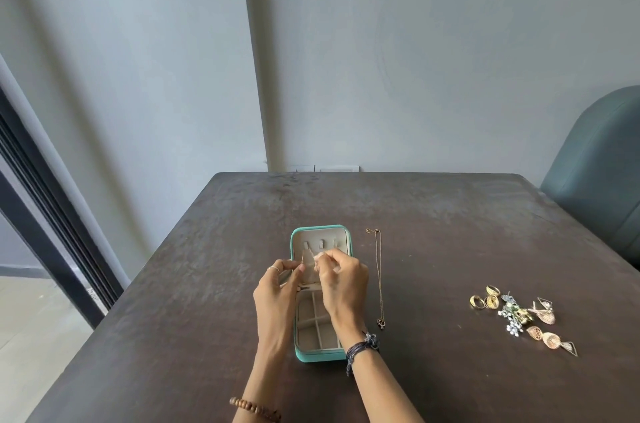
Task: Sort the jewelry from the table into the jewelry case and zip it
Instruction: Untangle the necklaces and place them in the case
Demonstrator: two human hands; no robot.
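A teal jewelry case point(298, 355) lies open on the dark table point(214, 284), its beige lid half at the back with small hooks, its divided tray nearer me. Both hands hover over the lid half. My left hand point(277, 291) and my right hand point(341, 280) each pinch an end of a thin gold chain point(306, 258) just below the hooks. A second gold necklace point(380, 278) with a pendant lies stretched out right of the case. Further right sits a pile of rings and earrings point(519, 315).
A grey-green chair point(595, 173) stands at the table's right rear corner. The wall is close behind the table's far edge. A dark door frame point(41, 200) runs along the left, beyond the table's left edge.
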